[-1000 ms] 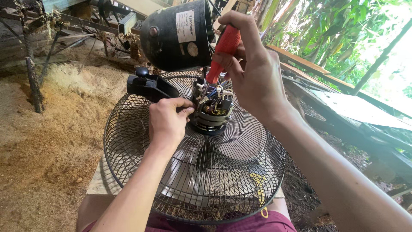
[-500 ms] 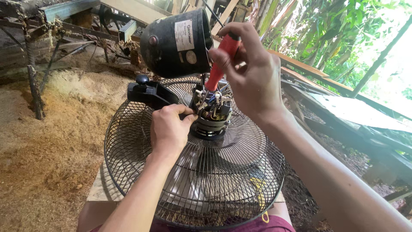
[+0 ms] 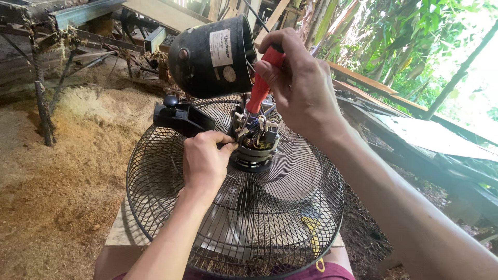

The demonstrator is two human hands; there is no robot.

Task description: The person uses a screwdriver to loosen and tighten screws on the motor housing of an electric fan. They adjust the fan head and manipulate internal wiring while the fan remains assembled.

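An electric fan lies face down on my lap, its round black wire guard facing up. In the guard's middle the bare motor stands exposed with wires on top. My right hand grips a red-handled screwdriver, its tip down in the top of the motor. My left hand rests on the guard and pinches the motor's left side. The black motor cover, with a white label, hangs tilted just behind the motor. A black neck bracket sticks out to the left.
Sawdust covers the ground at left. A wooden board lies under the fan. Rusty metal frames and timber stand behind. At right are planks and a sheet, with green foliage beyond.
My right hand and the screwdriver have shifted slightly left and down onto the motor. The left hand has stayed at the motor's side. The view has tilted a little.
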